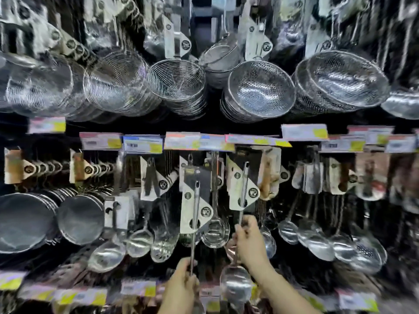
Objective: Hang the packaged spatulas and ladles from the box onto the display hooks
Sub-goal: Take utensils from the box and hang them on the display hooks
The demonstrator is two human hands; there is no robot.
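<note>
Below the row of price tags [199, 141], the left hand [181, 284] grips a steel utensil's thin handle [195, 223] on its white-and-black card, while just right the right hand [249, 241] grasps a shiny steel ladle [235, 284].

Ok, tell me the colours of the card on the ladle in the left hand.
White and black card, seen in the head view, the only one.

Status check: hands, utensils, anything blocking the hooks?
Left hand grips one carded utensil. Right hand grips carded ladle. Hooks crowded with hung stock.
</note>
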